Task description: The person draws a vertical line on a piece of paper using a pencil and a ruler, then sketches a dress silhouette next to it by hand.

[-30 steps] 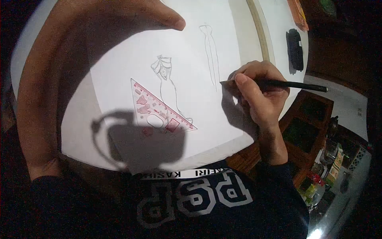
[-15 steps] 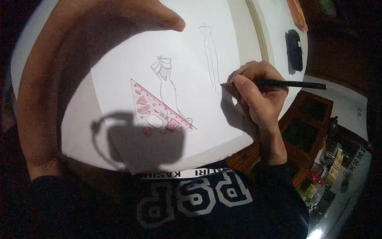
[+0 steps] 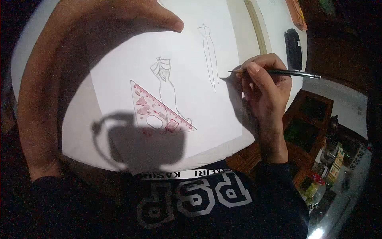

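- The person's right hand (image 3: 270,81) grasps a slim black pencil (image 3: 294,74), thumb and fingers pinched round it near the point, its far end reaching out to the right.
- The pencil's tip stands apart from its own shadow, raised just above a white rectangular sheet of paper (image 3: 215,119).
- Nearest to that tip is a narrow, tapering figure outline (image 3: 208,51) in thin grey lines, on the upper right part of the sheet; the tip is just right of its lower end.
- The person's left hand (image 3: 137,12) is at the upper edge of the view, its thumb stretched out over the paper; the other fingers are hidden or cut off, so I cannot tell whether they hold anything.
- Below that thumb is a grey-line drawing of a fitted dress (image 3: 167,85) with a gathered top.
- A clear plastic set square with pink markings (image 3: 149,105) lies across the dress's lower part; a dark shadow covers its bottom edge.
- Right of the sheet, a long olive-yellow strip (image 3: 256,30) and a black oblong case (image 3: 293,49) lie on a white tabletop (image 3: 79,133).
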Demonstrator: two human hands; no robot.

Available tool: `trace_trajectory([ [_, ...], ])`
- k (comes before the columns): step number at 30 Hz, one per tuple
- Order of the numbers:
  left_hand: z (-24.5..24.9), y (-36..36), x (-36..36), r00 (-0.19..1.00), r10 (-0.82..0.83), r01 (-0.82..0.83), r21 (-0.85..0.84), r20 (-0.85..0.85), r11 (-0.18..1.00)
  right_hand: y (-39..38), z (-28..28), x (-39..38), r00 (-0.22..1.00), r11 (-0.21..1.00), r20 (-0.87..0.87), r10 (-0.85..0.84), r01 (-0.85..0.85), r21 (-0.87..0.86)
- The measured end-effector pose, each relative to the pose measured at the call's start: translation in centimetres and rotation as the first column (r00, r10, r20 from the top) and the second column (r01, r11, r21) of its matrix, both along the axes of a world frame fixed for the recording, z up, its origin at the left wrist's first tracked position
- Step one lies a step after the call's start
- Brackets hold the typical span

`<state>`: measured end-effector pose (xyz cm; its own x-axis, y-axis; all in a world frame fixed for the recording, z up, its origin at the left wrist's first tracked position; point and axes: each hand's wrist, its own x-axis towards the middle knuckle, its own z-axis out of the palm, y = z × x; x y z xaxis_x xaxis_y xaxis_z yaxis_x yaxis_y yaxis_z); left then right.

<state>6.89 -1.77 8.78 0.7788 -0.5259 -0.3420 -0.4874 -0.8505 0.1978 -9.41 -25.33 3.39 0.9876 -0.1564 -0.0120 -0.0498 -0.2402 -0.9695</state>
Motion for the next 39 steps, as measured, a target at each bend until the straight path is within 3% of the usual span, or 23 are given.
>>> trace_trajectory([
  [4,0.4,-0.4,-0.2,1.000,0.016,-0.016,0.037,-0.021,0.999,0.3,0.5,0.1,0.999,0.991,-0.028,-0.029,0.032,0.132],
  [5,0.3,-0.4,-0.8,1.000,0.016,-0.015,0.037,-0.023,0.999,0.6,0.7,-0.3,0.999,0.999,-0.047,-0.005,0.007,0.044],
  [6,0.1,-0.2,-1.7,0.995,-0.016,0.014,0.020,0.094,1.000,0.8,0.9,-0.6,0.998,0.999,-0.066,0.017,-0.020,-0.044],
  [7,0.0,-0.2,-2.2,0.977,-0.044,0.044,0.006,0.211,0.999,0.9,0.8,-0.8,0.995,0.996,-0.068,0.078,-0.080,-0.028],
  [11,-0.5,0.6,-1.3,0.974,-0.076,0.084,-0.027,0.212,0.996,0.9,-1.0,-0.8,0.973,0.974,0.110,0.201,-0.187,-0.129],
  [14,-0.4,0.5,-0.4,0.973,-0.122,0.141,-0.083,0.196,0.987,1.4,-0.6,-0.9,0.968,0.973,0.161,0.191,-0.165,-0.163],
  [16,0.1,-0.2,0.6,0.999,-0.022,0.023,0.035,-0.028,0.999,1.6,-0.4,-1.0,0.975,0.975,0.169,0.148,-0.115,-0.192],
  [18,0.1,0.0,0.5,0.999,-0.036,0.036,0.009,-0.020,0.999,1.3,-0.6,-1.0,0.991,0.966,0.134,0.018,-0.052,0.254],
  [20,0.8,-0.5,-0.1,0.999,-0.054,0.053,-0.013,-0.010,0.998,0.4,-0.6,-0.9,0.982,0.974,0.185,-0.028,-0.014,0.226],
  [22,1.4,-1.7,-0.9,0.990,0.140,-0.136,0.126,-0.021,0.983,0.0,-0.6,-1.0,0.958,0.967,0.233,-0.165,0.110,0.231],
  [23,0.2,-0.8,-1.4,0.991,0.137,-0.135,0.129,-0.010,0.983,-0.3,-0.5,-1.1,0.955,0.965,0.242,-0.169,0.111,0.236],
  [24,-2.1,0.9,-2.1,0.989,0.084,-0.062,-0.177,0.120,0.982,-0.6,-0.4,-1.1,0.934,0.957,0.288,-0.212,0.138,0.257],
  [25,-3.8,0.9,-1.3,0.965,0.057,0.070,-0.461,0.257,0.884,-1.6,-0.7,-0.4,0.904,0.947,0.336,-0.264,0.177,0.269],
  [26,-3.3,0.8,-1.2,0.962,0.057,0.076,-0.460,0.268,0.885,-1.0,-0.2,-0.5,0.868,0.908,0.307,-0.390,0.307,0.286],
  [27,-2.7,0.5,-1.0,0.977,0.044,0.039,-0.371,0.211,0.928,-1.2,-0.3,-0.6,0.865,0.908,0.317,-0.389,0.302,0.289],
  [29,-2.4,0.7,-0.7,0.986,0.043,0.003,-0.276,0.162,0.961,-2.2,-0.7,-0.8,0.864,0.941,0.402,-0.303,0.204,0.269],
  [31,-3.3,1.2,-0.6,0.949,-0.014,0.135,-0.367,0.314,0.920,-2.0,-0.4,-1.1,0.881,0.949,0.404,-0.246,0.136,0.283],
  [33,-3.2,0.9,-1.0,0.949,0.016,0.104,-0.359,0.315,0.928,-0.7,0.0,-0.7,0.853,0.888,0.278,-0.441,0.368,0.276],
  [35,-3.3,0.8,-0.9,0.951,0.041,0.072,-0.349,0.308,0.934,-0.8,-0.2,-0.6,0.875,0.910,0.304,-0.377,0.289,0.298],
  [39,-3.6,0.8,-0.3,0.951,-0.015,0.126,-0.345,0.308,0.930,-0.3,0.5,-0.7,0.957,0.961,0.154,-0.244,0.218,0.167],
])
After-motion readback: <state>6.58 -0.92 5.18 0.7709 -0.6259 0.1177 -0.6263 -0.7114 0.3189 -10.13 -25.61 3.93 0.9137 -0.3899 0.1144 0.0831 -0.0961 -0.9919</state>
